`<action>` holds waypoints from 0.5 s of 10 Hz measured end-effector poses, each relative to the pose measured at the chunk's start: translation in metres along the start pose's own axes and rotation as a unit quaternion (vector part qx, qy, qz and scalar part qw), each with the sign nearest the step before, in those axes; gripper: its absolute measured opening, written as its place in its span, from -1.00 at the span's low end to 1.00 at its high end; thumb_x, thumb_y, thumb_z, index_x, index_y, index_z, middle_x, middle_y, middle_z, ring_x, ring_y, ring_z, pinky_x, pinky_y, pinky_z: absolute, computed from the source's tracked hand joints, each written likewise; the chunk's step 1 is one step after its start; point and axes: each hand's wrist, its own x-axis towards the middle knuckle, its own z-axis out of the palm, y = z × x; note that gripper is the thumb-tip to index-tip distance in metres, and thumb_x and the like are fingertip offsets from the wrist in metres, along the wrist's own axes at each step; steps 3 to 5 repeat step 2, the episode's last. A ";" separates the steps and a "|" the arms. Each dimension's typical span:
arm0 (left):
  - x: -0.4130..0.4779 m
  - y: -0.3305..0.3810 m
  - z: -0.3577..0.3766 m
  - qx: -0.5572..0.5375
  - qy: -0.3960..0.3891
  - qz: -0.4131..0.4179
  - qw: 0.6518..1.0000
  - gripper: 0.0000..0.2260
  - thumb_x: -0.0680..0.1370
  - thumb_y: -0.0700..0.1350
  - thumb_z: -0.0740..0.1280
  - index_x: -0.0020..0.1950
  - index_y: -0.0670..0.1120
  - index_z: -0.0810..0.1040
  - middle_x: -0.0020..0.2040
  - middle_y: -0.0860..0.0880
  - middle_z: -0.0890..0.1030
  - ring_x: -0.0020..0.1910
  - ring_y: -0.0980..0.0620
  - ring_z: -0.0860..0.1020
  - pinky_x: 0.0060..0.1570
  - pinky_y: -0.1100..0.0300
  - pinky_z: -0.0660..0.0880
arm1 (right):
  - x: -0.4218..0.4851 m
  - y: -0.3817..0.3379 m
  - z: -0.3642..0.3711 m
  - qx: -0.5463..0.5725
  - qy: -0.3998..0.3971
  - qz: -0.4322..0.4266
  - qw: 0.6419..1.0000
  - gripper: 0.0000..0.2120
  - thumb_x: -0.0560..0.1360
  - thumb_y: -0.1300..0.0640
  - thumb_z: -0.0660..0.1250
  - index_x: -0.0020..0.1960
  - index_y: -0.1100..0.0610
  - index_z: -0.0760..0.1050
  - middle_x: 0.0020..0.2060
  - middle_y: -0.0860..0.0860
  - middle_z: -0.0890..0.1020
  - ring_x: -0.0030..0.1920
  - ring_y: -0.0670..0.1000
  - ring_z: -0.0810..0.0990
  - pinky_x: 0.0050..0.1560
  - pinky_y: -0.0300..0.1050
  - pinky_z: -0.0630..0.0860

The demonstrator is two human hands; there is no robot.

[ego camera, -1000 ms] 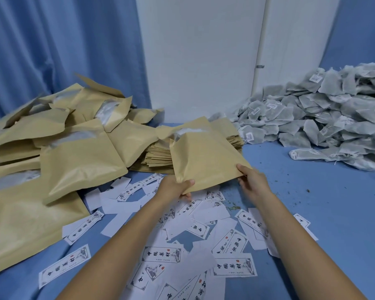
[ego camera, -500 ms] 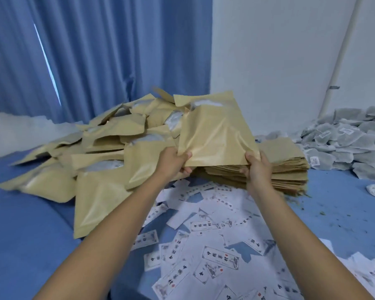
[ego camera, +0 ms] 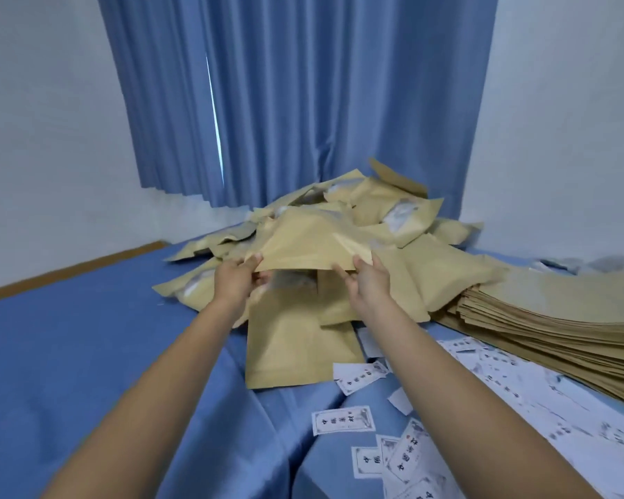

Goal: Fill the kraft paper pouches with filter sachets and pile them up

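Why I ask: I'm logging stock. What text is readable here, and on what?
"中": seemingly the first character on the bordered white label on the blue cloth; the rest is too blurred to read.
The other scattered labels: similar black characters, too blurred to read.
The held pouch, pinched by the left hand and right hand: no print visible.
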 end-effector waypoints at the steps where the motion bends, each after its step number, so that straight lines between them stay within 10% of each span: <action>1: 0.019 0.007 -0.026 -0.067 0.015 -0.033 0.997 -0.82 0.62 -0.17 0.26 0.11 -0.28 0.43 -0.16 -0.16 0.58 -0.32 0.00 0.62 -0.33 0.23 0.60 | 0.009 0.011 0.031 0.009 -0.047 0.086 0.995 -0.63 0.60 0.45 0.07 0.40 0.37 0.27 0.35 0.28 0.39 0.33 0.22 0.42 0.36 0.04 0.40; 2: 0.017 -0.014 -0.051 0.122 0.010 -0.104 0.987 -0.72 0.63 -0.12 0.26 0.16 -0.33 0.40 0.00 -0.28 0.56 -0.20 -0.20 0.61 -0.30 0.09 0.63 | 0.002 0.034 0.028 -0.090 -0.036 0.173 0.980 -0.62 0.59 0.45 0.10 0.39 0.47 0.22 0.38 0.33 0.32 0.38 0.29 0.38 0.41 0.04 0.32; 5: 0.017 -0.014 -0.051 0.122 0.010 -0.104 0.987 -0.72 0.63 -0.12 0.26 0.16 -0.33 0.40 0.00 -0.28 0.56 -0.20 -0.20 0.61 -0.30 0.09 0.63 | 0.002 0.034 0.028 -0.090 -0.036 0.173 0.980 -0.62 0.59 0.45 0.10 0.39 0.47 0.22 0.38 0.33 0.32 0.38 0.29 0.38 0.41 0.04 0.32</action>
